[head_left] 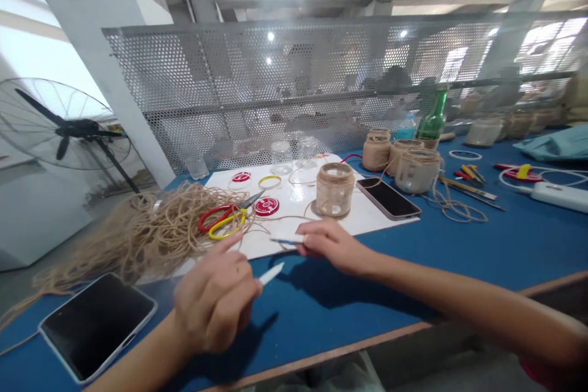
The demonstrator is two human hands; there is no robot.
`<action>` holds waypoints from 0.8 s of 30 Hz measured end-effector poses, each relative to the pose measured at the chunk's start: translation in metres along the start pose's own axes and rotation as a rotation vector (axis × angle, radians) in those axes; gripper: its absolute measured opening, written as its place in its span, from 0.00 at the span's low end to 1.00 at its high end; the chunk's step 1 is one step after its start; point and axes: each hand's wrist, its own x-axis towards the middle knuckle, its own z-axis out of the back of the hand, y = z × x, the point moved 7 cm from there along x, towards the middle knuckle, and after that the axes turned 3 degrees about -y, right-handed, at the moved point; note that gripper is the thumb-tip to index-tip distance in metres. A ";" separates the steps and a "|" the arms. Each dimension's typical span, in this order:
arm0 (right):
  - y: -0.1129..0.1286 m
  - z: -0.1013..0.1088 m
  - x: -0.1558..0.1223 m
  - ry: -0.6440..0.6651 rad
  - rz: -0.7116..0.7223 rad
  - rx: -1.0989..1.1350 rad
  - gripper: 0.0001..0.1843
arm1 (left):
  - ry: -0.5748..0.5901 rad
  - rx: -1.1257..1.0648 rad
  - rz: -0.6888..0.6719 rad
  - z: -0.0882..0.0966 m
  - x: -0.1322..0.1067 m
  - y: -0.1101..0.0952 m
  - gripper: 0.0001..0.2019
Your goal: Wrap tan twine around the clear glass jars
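Observation:
My left hand (218, 297) is closed around a white stick-like object with a pointed end (272, 274); most of it is hidden by the fingers, and the index finger reaches forward. My right hand (333, 245) pinches a thin, dark-and-blue pointed tool (287, 241), its tip directed left over the white sheet's front edge. Just beyond the right hand stands a glass jar wrapped in twine (335, 191). Beyond the left hand lie open scissors (225, 220) with red and yellow handles, against a tangled heap of twine (169, 223).
A phone (98, 324) lies at front left, another phone (388, 198) right of the jar. Red lids (267, 206) and clear jars (282, 157) rest on the white sheet (367, 220). A green bottle (432, 115) and more wrapped jars (417, 170) stand at back right, before a perforated metal screen (257, 86).

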 end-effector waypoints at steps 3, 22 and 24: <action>0.014 -0.025 -0.009 0.195 0.157 -0.337 0.13 | 0.008 -0.053 0.129 -0.007 0.000 0.017 0.10; 0.026 -0.062 -0.033 0.080 0.858 -1.054 0.18 | 0.673 0.009 0.330 -0.170 0.069 0.033 0.29; 0.030 -0.061 -0.037 0.058 0.893 -1.032 0.18 | 0.655 0.050 0.298 -0.182 0.070 0.029 0.29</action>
